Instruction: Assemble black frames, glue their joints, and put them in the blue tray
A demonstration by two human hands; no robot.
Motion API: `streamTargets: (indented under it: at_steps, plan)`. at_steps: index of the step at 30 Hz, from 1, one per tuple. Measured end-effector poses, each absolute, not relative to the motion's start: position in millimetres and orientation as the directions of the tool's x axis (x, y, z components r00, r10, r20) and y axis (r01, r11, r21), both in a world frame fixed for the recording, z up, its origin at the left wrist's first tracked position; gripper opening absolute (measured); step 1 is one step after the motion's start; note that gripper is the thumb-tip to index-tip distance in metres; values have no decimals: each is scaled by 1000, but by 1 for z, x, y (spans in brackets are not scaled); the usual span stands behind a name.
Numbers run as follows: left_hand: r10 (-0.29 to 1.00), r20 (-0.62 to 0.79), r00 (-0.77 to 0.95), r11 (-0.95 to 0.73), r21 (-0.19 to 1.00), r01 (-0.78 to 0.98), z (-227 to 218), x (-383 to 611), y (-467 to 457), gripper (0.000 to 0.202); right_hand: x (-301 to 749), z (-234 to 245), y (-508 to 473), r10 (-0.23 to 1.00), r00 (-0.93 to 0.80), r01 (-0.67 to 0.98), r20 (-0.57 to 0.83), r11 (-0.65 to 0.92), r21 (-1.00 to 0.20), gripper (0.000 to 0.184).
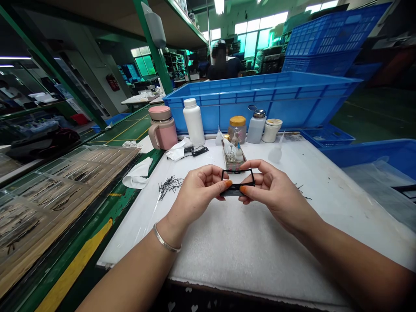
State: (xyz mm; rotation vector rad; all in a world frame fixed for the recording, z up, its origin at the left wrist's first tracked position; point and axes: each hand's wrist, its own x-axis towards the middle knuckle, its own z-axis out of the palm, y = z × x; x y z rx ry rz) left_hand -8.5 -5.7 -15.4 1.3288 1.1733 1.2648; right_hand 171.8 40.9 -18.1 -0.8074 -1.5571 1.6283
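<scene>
Both my hands hold one small black rectangular frame (238, 178) above the white foam mat (247, 242). My left hand (198, 190) pinches its left end, thumb on the lower edge. My right hand (273, 190) grips the right end, fingers curled around it. A pile of thin black wire pieces (169, 185) lies on the mat just left of my left hand. A small open box (232, 158) with little bottles and parts stands right behind the frame.
Behind stand a pink mug (161, 127), a white bottle (193, 121), a yellow-lidded jar (237, 128), a dispenser bottle (256, 125) and a white pot (271, 130). Blue crates (276, 97) line the back and right. Clear trays (52, 190) with parts lie left. A person (224, 60) stands far behind.
</scene>
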Motion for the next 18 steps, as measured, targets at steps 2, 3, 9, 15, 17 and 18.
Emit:
streamTargets:
  at_steps: [2, 3, 9, 15, 17, 18]
  plan:
    - [994, 111, 14, -111, 993, 41, -15, -8, -6, 20, 172, -18, 40, 845, -533, -85, 44, -1, -996, 37]
    - [994, 108, 13, -109, 993, 42, -15, -8, -6, 20, 172, -18, 40, 846, -532, -85, 45, 0, -996, 36]
    - [993, 116, 17, -117, 992, 47, -15, -7, -6, 19, 173, -19, 40, 844, -534, -68, 54, 21, -997, 33]
    - [992, 124, 25, -125, 991, 57, -17, -7, -6, 18, 172, -19, 42, 837, -545, -70, 56, 21, -997, 31]
    - [992, 125, 24, -126, 990, 57, -17, -7, -5, 18, 171, -19, 42, 838, -543, -69, 48, 12, -998, 31]
    - [992, 125, 22, -126, 990, 56, -17, -7, -5, 18, 171, -20, 42, 838, -543, -73, 47, 8, -997, 31]
